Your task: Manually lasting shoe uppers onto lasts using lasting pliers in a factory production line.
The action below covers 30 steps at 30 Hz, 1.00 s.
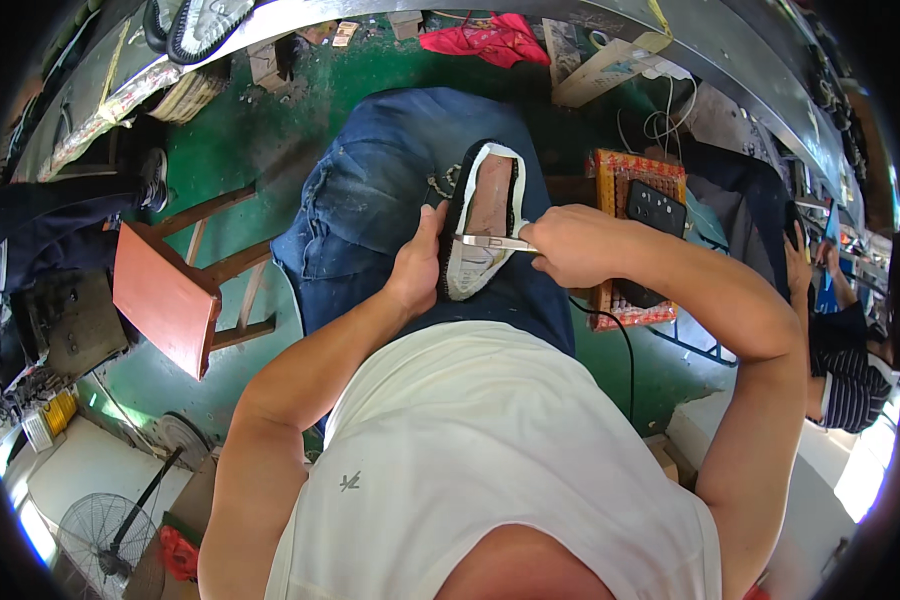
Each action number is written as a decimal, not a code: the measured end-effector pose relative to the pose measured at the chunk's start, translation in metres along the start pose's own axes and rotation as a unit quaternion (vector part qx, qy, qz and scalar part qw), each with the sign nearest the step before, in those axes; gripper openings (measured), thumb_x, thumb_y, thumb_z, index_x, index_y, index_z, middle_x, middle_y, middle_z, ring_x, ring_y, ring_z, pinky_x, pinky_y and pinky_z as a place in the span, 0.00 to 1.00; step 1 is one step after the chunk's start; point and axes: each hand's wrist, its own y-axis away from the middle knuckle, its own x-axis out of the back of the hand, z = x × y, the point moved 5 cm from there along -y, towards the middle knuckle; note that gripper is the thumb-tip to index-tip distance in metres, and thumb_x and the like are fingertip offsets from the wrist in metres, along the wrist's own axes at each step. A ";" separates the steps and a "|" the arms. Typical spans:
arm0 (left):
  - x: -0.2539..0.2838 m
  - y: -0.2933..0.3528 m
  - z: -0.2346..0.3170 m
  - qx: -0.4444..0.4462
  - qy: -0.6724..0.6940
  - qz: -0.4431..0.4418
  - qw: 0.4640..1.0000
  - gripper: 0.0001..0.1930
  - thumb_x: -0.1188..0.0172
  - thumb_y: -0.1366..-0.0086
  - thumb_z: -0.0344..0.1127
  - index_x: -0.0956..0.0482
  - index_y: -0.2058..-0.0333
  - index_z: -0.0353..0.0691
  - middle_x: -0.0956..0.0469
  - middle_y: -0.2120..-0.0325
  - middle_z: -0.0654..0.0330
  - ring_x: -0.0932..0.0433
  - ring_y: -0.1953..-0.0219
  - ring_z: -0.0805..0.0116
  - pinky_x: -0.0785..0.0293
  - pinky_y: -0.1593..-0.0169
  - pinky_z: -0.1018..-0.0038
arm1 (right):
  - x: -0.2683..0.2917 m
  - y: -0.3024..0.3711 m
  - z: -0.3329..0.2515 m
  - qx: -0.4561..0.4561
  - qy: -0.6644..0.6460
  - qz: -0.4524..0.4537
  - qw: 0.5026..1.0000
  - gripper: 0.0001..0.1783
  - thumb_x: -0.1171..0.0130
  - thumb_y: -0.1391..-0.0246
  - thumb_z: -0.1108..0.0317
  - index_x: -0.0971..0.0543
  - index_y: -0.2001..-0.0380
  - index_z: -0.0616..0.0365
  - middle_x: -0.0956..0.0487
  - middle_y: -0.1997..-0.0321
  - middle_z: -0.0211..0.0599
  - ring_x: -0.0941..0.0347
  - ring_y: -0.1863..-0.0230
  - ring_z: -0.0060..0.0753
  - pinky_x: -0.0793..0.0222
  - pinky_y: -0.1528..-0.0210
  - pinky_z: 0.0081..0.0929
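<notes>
On my lap lies a shoe (492,190), bottom side up, with a tan insole area, a white band around it and a dark rim. My left hand (417,268) grips its left side, thumb along the edge. Closed in a fist at the shoe's right, my right hand (578,246) holds a slim silvery metal hand tool (490,242). This tool lies across the lower part of the shoe, its tip near the left rim. Whether it is a knife or pliers I cannot tell. A small beaded or chain-like piece (442,184) shows beside the shoe's upper left edge.
A dark phone (656,207) rests on an orange-and-red woven stool (610,180) at my right. At the left stands a reddish wooden stool (165,295). A metal bench edge (390,8) curves across the far side. Other people sit at both sides. A fan (110,545) stands lower left.
</notes>
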 end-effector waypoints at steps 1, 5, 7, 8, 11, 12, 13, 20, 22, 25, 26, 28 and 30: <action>0.010 -0.004 -0.004 -0.023 -0.034 0.062 0.997 0.40 0.70 0.22 0.62 0.50 0.27 0.32 0.44 0.28 0.51 0.45 0.27 0.60 0.52 0.26 0.67 | -0.008 -0.006 0.004 0.020 -0.027 0.043 0.999 0.11 0.38 0.46 0.68 0.21 0.63 0.66 0.19 0.69 0.56 0.21 0.62 0.61 0.26 0.56 0.51; 0.017 -0.020 -0.004 -0.041 -0.152 0.172 0.972 0.37 0.68 0.22 0.60 0.41 0.30 0.33 0.34 0.33 0.49 0.36 0.32 0.60 0.42 0.30 0.67 | -0.044 -0.027 0.015 0.055 -0.083 0.219 0.971 0.10 0.39 0.46 0.67 0.21 0.64 0.63 0.18 0.66 0.53 0.21 0.62 0.59 0.26 0.58 0.51; 0.034 -0.031 -0.010 -0.159 -0.205 0.205 0.944 0.34 0.65 0.21 0.57 0.34 0.34 0.31 0.29 0.37 0.43 0.31 0.35 0.53 0.37 0.33 0.67 | -0.054 -0.027 0.009 0.057 -0.099 0.246 0.962 0.10 0.40 0.45 0.68 0.23 0.62 0.62 0.19 0.62 0.51 0.21 0.60 0.58 0.26 0.57 0.51; 0.037 -0.033 -0.011 -0.160 -0.206 0.208 0.943 0.34 0.65 0.21 0.57 0.34 0.34 0.31 0.29 0.37 0.43 0.31 0.35 0.53 0.37 0.33 0.67 | -0.055 -0.023 0.007 0.038 -0.109 0.245 0.963 0.12 0.40 0.44 0.68 0.23 0.59 0.63 0.19 0.61 0.52 0.21 0.58 0.59 0.26 0.55 0.51; 0.038 -0.034 -0.004 -0.190 -0.324 0.221 0.900 0.30 0.63 0.21 0.51 0.30 0.37 0.29 0.28 0.40 0.37 0.29 0.37 0.45 0.34 0.36 0.65 | -0.044 -0.006 0.014 0.032 -0.146 0.234 0.961 0.18 0.40 0.44 0.68 0.25 0.52 0.64 0.20 0.59 0.54 0.22 0.55 0.59 0.27 0.51 0.49; 0.034 -0.031 0.001 -0.207 -0.367 0.221 0.880 0.29 0.62 0.21 0.48 0.29 0.38 0.29 0.27 0.41 0.35 0.28 0.38 0.43 0.32 0.36 0.63 | -0.042 -0.002 0.018 0.044 -0.173 0.223 0.958 0.21 0.40 0.43 0.68 0.26 0.48 0.65 0.21 0.58 0.55 0.23 0.54 0.60 0.27 0.49 0.49; 0.029 -0.029 0.007 -0.223 -0.408 0.222 0.857 0.27 0.62 0.22 0.46 0.28 0.39 0.29 0.27 0.43 0.33 0.27 0.39 0.40 0.31 0.37 0.62 | -0.043 -0.004 0.020 0.043 -0.174 0.226 0.958 0.21 0.40 0.43 0.68 0.26 0.48 0.65 0.21 0.58 0.55 0.23 0.54 0.60 0.27 0.49 0.49; 0.014 -0.019 0.015 -0.396 -0.562 0.125 0.715 0.25 0.56 0.24 0.42 0.34 0.33 0.38 0.38 0.35 0.33 0.25 0.45 0.33 0.27 0.40 0.57 | -0.047 -0.011 0.042 -0.079 -0.097 0.294 0.947 0.18 0.41 0.40 0.68 0.28 0.50 0.64 0.20 0.57 0.53 0.21 0.56 0.58 0.26 0.52 0.48; -0.001 -0.017 0.016 -0.294 -0.653 0.026 0.698 0.27 0.55 0.25 0.43 0.40 0.29 0.51 0.47 0.31 0.34 0.21 0.52 0.31 0.22 0.46 0.53 | -0.075 -0.016 0.066 -0.087 -0.132 0.318 0.935 0.13 0.40 0.40 0.65 0.25 0.57 0.63 0.18 0.60 0.51 0.19 0.63 0.52 0.24 0.59 0.44; 0.001 -0.018 0.024 -0.215 -0.702 -0.022 0.678 0.29 0.53 0.26 0.41 0.44 0.28 0.54 0.49 0.31 0.30 0.24 0.48 0.29 0.21 0.49 0.51 | -0.066 -0.018 0.085 -0.021 -0.316 0.126 0.940 0.14 0.40 0.40 0.61 0.24 0.62 0.64 0.18 0.67 0.50 0.19 0.68 0.48 0.24 0.63 0.40; 0.003 -0.017 0.028 -0.213 -0.703 -0.021 0.679 0.29 0.53 0.26 0.41 0.44 0.28 0.54 0.49 0.31 0.30 0.24 0.48 0.29 0.21 0.49 0.51 | -0.049 -0.005 0.077 -0.081 -0.416 0.030 0.905 0.17 0.40 0.39 0.58 0.24 0.66 0.64 0.19 0.74 0.47 0.19 0.72 0.45 0.25 0.65 0.38; 0.002 -0.021 0.031 -0.171 -0.724 -0.046 0.667 0.31 0.52 0.26 0.40 0.46 0.27 0.55 0.49 0.32 0.28 0.23 0.51 0.28 0.20 0.49 0.52 | -0.033 -0.001 0.074 -0.060 -0.386 0.124 0.912 0.18 0.42 0.37 0.56 0.24 0.66 0.64 0.19 0.74 0.47 0.20 0.72 0.47 0.26 0.65 0.39; -0.009 -0.021 0.037 -0.143 -0.737 -0.060 0.658 0.31 0.52 0.27 0.41 0.46 0.27 0.55 0.48 0.32 0.28 0.23 0.52 0.28 0.20 0.49 0.51 | -0.015 -0.003 0.057 -0.031 -0.348 0.305 0.886 0.21 0.48 0.33 0.54 0.25 0.65 0.65 0.20 0.72 0.55 0.21 0.69 0.57 0.26 0.62 0.45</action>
